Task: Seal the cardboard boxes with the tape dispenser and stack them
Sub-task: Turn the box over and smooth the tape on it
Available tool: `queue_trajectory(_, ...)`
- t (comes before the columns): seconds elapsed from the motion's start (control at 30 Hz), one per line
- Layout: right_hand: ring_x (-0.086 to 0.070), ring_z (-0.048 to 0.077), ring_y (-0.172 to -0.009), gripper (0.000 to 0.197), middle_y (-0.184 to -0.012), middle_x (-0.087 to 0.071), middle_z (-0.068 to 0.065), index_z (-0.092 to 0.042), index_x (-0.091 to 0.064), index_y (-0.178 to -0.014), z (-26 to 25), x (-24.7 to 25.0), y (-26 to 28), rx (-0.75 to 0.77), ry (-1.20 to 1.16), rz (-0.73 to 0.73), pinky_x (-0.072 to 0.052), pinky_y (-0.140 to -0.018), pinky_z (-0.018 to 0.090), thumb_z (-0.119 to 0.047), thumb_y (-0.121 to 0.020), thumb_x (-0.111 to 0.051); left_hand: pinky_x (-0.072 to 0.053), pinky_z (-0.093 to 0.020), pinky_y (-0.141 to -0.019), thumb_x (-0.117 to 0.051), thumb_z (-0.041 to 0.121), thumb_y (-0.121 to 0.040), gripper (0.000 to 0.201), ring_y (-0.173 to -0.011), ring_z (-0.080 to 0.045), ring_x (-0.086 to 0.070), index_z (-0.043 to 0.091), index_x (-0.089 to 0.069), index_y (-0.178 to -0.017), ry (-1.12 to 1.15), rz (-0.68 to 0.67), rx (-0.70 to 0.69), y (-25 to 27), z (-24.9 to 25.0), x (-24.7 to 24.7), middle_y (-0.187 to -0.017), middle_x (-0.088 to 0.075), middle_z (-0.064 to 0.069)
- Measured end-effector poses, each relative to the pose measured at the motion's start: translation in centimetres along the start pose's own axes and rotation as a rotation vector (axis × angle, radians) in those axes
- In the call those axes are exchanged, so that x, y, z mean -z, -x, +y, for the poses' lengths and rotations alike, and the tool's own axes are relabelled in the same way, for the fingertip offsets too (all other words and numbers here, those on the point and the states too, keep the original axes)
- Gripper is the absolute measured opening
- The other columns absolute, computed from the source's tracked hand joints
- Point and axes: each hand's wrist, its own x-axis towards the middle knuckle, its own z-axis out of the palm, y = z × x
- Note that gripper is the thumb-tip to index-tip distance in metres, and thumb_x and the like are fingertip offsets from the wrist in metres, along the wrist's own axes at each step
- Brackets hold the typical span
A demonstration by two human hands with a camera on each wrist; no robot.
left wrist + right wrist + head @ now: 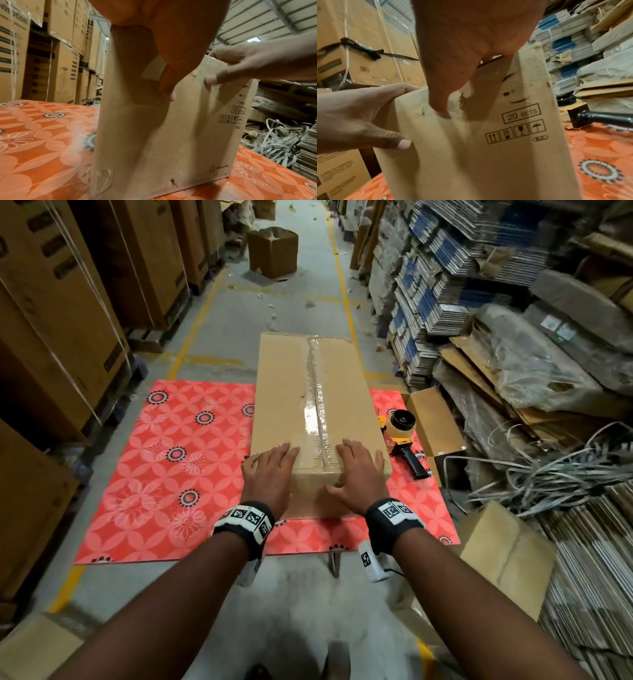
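Observation:
A long cardboard box (284, 392) lies lengthwise on the red floral table (171, 474), with clear tape (315, 405) running along its top seam. My left hand (267, 460) and right hand (346, 470) rest on its near end, fingers flat on top either side of the tape. Both thumbs press the near end face (171, 148), which is printed "20 SETS" (521, 113). The yellow and black tape dispenser (404, 433) lies on the table just right of the box, with neither hand on it. Its black handle (604, 117) shows in the right wrist view.
An open small carton (435, 422) sits at the table's right edge. Flattened cartons (445, 285) and loose strapping (548, 474) pile up on the right. Tall stacked cartons (51, 320) line the left. An open carton (272, 251) stands down the aisle. Another box (507, 553) sits near right.

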Motion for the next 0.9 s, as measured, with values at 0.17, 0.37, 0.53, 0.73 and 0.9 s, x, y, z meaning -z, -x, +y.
queue_trajectory(0.17,-0.034,0.020,-0.141,0.082,-0.151,-0.039,-0.003,-0.026,-0.044,-0.137,0.2,0.1,-0.1,-0.015,-0.030,0.027,-0.019,-0.116,0.061,-0.058,-0.068,-0.075,-0.026,-0.049,-0.106,-0.058,0.064,-0.076,0.075,-0.131,-0.017,-0.038,0.035,-0.035,-0.141,0.096,0.099,0.031,0.1,0.5,0.4,-0.149,-0.036,0.008)
queue_trajectory(0.37,-0.033,0.017,-0.145,0.094,-0.157,-0.036,-0.006,-0.029,-0.042,-0.148,3.9,0.5,-0.1,0.165,-0.086,-0.031,-0.029,-0.112,0.051,-0.028,-0.064,-0.083,-0.028,-0.056,-0.102,-0.042,0.077,-0.074,0.072,-0.125,-0.021,-0.041,0.031,-0.043,-0.130,0.073,0.118,0.099,-0.5,2.1,0.9,-0.141,-0.042,0.004)
queue_trajectory(0.53,-0.025,0.008,-0.148,0.102,-0.160,-0.028,-0.015,-0.032,-0.037,-0.152,6.6,0.8,-0.7,0.235,-0.171,-0.090,-0.022,-0.115,0.041,-0.017,-0.063,-0.085,-0.027,-0.053,-0.104,-0.063,0.069,-0.069,0.074,-0.122,-0.022,-0.042,0.031,-0.043,-0.129,0.019,0.100,0.141,-0.6,2.7,0.5,-0.138,-0.042,0.004)
queue_trajectory(0.73,-0.031,0.014,-0.146,0.073,-0.156,-0.041,-0.002,-0.019,-0.050,-0.145,8.7,1.0,-0.8,0.259,-0.412,-0.022,-0.025,-0.120,0.045,-0.057,-0.085,-0.064,-0.020,-0.051,-0.109,-0.086,0.034,-0.059,0.095,-0.131,-0.022,-0.033,0.032,-0.035,-0.139,0.004,0.002,0.127,-0.4,2.2,0.5,-0.148,-0.033,0.003)
queue_trajectory(0.9,-0.035,0.018,-0.141,0.091,-0.154,-0.040,0.002,-0.024,-0.039,-0.149,13.6,0.0,-0.2,-0.023,-0.555,-0.026,-0.030,-0.115,0.043,-0.080,-0.078,-0.052,-0.021,-0.052,-0.108,-0.070,0.067,-0.063,0.083,-0.127,-0.022,-0.039,0.032,-0.043,-0.133,-0.009,0.074,0.213,-0.7,3.6,0.2,-0.141,-0.041,0.004)
